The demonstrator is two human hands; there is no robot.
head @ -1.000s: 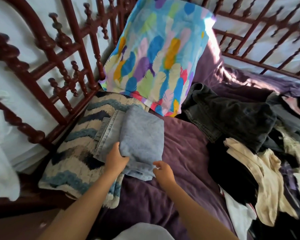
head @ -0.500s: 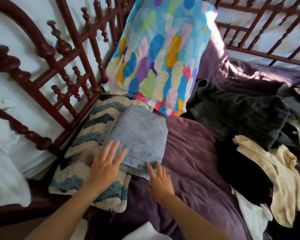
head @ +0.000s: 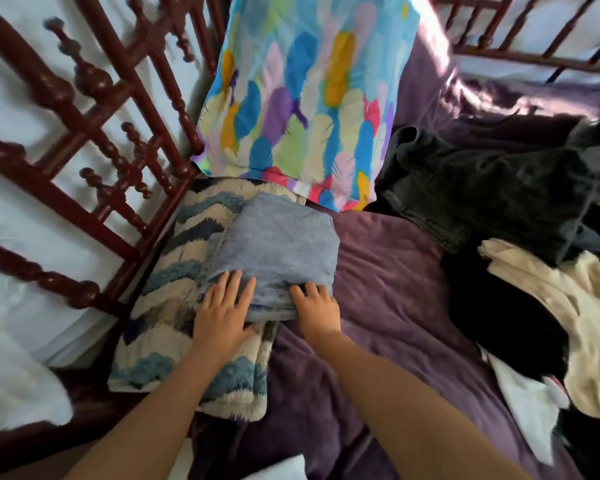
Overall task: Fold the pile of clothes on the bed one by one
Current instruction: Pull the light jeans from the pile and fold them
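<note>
Left hand (head: 222,317) & right hand (head: 317,311) both bare, forearms (head: 413,403) bare too.

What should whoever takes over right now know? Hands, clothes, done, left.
Left hand: open, flat on the near edge of the folded blue garment.
Right hand: open, fingers on the same edge.
The garment lies partly on the chevron cushion, partly on the purple bedspread.
Done: that piece is folded.
Left: the unfolded pile at right, including dark jeans and a cream garment.

Both hands (head: 222,315) flat on folded jeans (head: 281,251)
</note>
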